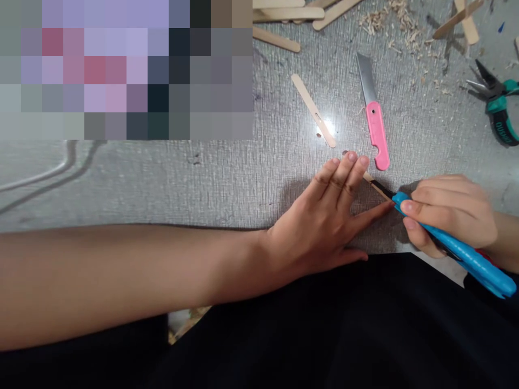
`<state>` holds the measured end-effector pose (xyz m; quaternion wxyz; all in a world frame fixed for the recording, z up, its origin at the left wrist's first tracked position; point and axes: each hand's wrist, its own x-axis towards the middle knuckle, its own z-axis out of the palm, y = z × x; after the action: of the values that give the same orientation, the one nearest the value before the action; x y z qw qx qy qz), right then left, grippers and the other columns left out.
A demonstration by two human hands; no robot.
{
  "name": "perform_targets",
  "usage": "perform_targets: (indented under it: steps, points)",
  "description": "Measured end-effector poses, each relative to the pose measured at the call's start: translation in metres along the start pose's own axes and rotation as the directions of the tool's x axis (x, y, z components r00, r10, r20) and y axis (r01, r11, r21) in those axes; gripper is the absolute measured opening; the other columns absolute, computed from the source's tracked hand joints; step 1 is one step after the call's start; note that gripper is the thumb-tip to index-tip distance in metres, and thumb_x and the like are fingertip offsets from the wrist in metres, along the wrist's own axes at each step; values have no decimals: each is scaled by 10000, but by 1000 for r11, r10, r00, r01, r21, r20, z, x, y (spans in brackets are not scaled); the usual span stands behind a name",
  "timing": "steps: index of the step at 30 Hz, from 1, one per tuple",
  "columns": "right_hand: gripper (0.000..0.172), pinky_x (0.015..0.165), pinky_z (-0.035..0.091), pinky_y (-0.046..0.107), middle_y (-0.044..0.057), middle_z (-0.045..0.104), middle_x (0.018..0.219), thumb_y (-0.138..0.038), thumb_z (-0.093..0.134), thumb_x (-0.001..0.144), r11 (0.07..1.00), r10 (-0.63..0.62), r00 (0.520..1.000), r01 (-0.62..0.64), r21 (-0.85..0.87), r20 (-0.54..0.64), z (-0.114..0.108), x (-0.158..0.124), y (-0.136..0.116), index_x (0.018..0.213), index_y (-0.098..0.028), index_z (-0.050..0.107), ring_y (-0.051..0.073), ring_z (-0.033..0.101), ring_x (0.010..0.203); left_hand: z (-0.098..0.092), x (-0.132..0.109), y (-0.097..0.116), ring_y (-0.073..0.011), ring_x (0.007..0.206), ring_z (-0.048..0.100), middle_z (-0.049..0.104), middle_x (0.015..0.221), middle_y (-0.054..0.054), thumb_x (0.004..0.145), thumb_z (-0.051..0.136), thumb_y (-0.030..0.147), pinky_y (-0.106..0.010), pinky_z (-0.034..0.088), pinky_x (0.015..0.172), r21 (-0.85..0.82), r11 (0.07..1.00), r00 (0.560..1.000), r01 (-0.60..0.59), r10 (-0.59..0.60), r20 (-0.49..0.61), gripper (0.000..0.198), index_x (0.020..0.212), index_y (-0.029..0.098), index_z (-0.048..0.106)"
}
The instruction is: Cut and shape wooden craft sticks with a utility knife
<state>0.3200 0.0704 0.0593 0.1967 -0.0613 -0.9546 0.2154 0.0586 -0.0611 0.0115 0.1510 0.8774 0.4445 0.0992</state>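
Note:
Spread flat on the grey textured tabletop, my left hand (320, 208) presses down with its fingers stretched out. A wooden craft stick (367, 176) lies under or beside its fingertips; most of it is hidden. My right hand (454, 208) is closed around a blue utility knife (466, 251). The knife's dark blade points up and left, resting against the stick close to my left fingers. Just beyond my left hand lies another craft stick (307, 101) with a small slot cut in it. A pink folding knife (377, 132) lies unfolded to its right.
Several craft sticks (287, 14) are piled at the far edge. Wood shavings (399, 19) are scattered near two crossed sticks (466, 24). Green-and-black pliers (497, 100) lie at the right. A white cable (44, 174) runs along the left. The upper left is blurred out.

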Motion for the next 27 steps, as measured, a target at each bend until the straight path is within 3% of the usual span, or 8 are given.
perform_targets:
  steps: [7, 15, 17, 27]
  points:
    - [268, 555, 505, 371, -28, 633, 763, -100, 743, 963, 996, 59, 995, -64, 63, 75, -9, 6, -2, 1125, -288, 643, 191, 565, 632, -3, -3, 3, -566, 1838, 303, 322, 1977, -267, 918, 906, 853, -727, 393, 1473, -40, 999, 999, 29, -27, 31, 1356, 1954, 297, 231]
    - [250, 540, 397, 354, -60, 484, 743, -71, 658, 979, 997, 15, 996, -21, 68, 83, -3, 12, 1, 1056, -291, 569, 172, 428, 618, -3, 1, 3, -584, 1830, 299, 304, 1974, -300, 929, 927, 812, -737, 392, 1470, -59, 998, 1000, 24, -23, 21, 1325, 1943, 269, 269]
    - [226, 534, 385, 351, -59, 472, 745, -86, 650, 979, 996, 12, 999, -15, 93, 34, 0, 10, 3, 1054, -286, 578, 166, 413, 614, -3, 3, 2, -584, 1834, 286, 284, 1988, -275, 932, 938, 786, -747, 370, 1478, -70, 997, 999, 26, -23, 35, 1306, 1943, 296, 273]
    - [143, 522, 476, 334, -46, 619, 722, -174, 683, 1021, 975, -191, 980, 183, -130, -52, 19, -13, 10, 1034, -293, 605, 168, 544, 598, 1, 3, -2, -593, 1838, 259, 215, 1996, -299, 988, 855, 815, -762, 361, 1475, -37, 999, 1000, -1, 2, 5, 1254, 1939, 229, 285]
